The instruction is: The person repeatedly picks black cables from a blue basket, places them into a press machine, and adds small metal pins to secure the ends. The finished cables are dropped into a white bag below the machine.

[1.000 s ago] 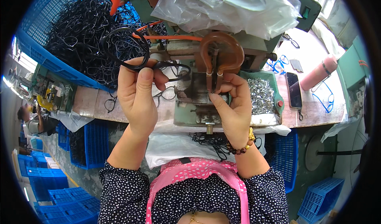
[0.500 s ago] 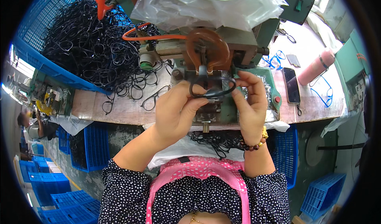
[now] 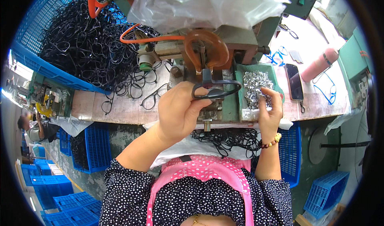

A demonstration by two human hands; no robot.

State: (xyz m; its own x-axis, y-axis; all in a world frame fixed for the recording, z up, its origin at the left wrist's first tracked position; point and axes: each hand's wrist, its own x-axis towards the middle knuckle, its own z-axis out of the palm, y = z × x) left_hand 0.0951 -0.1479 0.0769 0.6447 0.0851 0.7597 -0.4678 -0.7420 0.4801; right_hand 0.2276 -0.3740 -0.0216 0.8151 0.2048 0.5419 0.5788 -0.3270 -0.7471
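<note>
Two hands (image 3: 177,110) (image 3: 271,116), one black frame (image 3: 218,94), apparently one tray (image 3: 239,80)

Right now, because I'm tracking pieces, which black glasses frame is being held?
The black frame pinched in the left hand, below the brown loop in view; the other black frames visible lie loose or heaped.

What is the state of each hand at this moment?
Left hand: closed, holding a black eyeglass frame.
Right hand: at the small metal parts; grip cannot be told.
</note>
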